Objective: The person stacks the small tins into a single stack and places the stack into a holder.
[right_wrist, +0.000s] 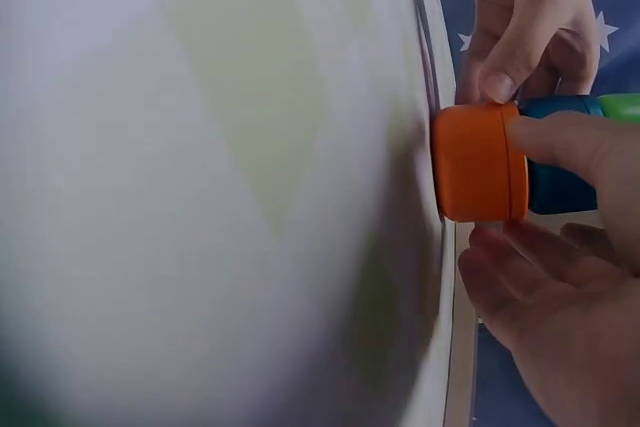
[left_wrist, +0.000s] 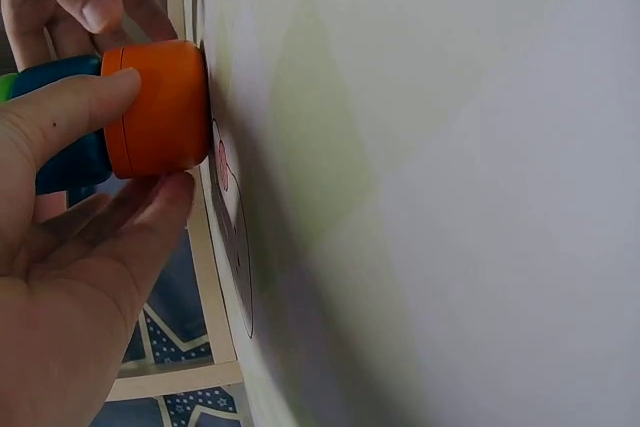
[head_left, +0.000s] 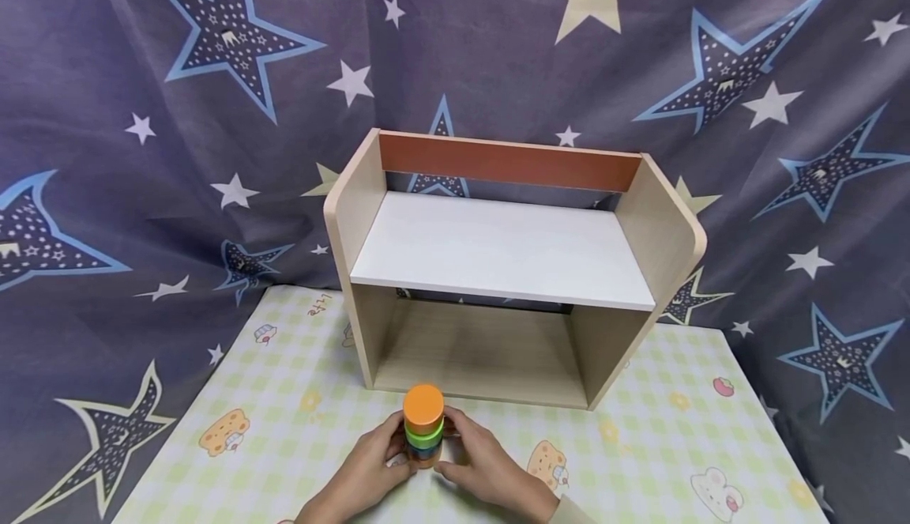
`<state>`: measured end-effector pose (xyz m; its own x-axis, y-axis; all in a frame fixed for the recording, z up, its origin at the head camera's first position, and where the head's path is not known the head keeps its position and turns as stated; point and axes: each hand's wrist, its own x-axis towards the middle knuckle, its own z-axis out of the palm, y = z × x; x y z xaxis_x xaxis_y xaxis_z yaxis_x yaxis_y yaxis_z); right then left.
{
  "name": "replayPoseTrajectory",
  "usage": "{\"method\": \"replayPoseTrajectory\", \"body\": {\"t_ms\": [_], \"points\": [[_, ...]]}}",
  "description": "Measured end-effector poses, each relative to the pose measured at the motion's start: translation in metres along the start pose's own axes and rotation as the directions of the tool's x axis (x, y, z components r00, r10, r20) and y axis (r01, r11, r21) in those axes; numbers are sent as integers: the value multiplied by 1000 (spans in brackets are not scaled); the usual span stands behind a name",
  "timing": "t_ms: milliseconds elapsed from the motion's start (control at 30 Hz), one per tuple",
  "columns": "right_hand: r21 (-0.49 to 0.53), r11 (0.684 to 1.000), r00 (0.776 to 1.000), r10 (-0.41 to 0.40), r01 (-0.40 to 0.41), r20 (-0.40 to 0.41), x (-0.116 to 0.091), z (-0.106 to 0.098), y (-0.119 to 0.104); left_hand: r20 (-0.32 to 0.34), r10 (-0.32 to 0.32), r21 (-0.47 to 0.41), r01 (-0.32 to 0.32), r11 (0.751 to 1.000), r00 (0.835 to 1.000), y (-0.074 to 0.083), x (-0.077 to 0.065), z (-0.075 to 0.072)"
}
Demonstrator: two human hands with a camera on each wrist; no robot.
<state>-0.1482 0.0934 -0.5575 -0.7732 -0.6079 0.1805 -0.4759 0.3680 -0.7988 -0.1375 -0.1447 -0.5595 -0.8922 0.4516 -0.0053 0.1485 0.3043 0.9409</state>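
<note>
A cylindrical toy (head_left: 423, 412) stands upright on the table in front of the shelf, with an orange top, a green band, a dark blue section and an orange base. From the left side, my left hand (head_left: 370, 465) holds it low down; in the left wrist view its thumb lies across the orange base (left_wrist: 165, 107) and its fingers curve round the other side. My right hand (head_left: 490, 461) holds the toy from the right. The right wrist view shows that thumb on the orange base (right_wrist: 475, 162), with the fingers on the far side.
Just behind the toy stands a small wooden shelf (head_left: 498, 247) with a white middle board and a brown back strip. A green checked cloth (head_left: 263, 405) with cartoon prints covers the table. A dark curtain (head_left: 498, 50) with stars hangs behind and at both sides.
</note>
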Motion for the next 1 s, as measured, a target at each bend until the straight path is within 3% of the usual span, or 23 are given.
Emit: {"method": "replayPoseTrajectory", "body": {"t_ms": [533,1000], "points": [[63,996,997,58,-55,-44,4,8,0,-17,-19,0,19,1000,1000,3,2,1],[53,994,990,99,-94,-98,-11,-9,-2,16,80,63,-80,995,997,13,15,12]]}}
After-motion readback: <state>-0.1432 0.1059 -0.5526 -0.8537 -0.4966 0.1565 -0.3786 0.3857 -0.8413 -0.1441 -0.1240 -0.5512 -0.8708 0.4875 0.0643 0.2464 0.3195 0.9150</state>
